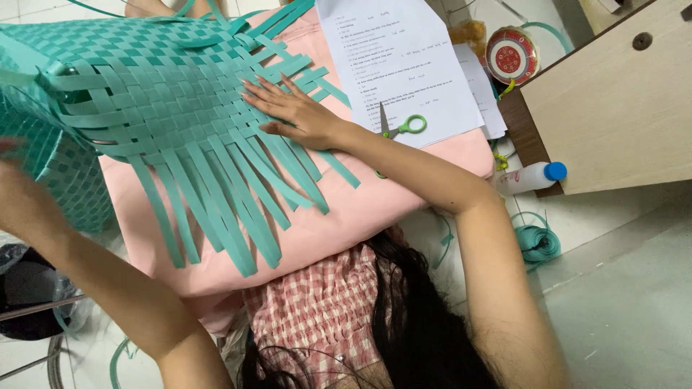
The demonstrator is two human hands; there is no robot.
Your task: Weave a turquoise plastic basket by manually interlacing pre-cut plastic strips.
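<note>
A half-woven teal basket of flat plastic strips lies on its side over a pink cloth on my lap. Loose strip ends fan out toward me. My right hand rests flat and open on the woven panel near its right edge, fingers spread. My left hand is at the far left against the basket's side; it is blurred and partly cut off by the frame, so its grip is unclear.
Green-handled scissors lie on printed paper sheets just right of my right hand. A wooden cabinet, a white bottle with a blue cap, a coil of teal strip and a round red tin lie to the right.
</note>
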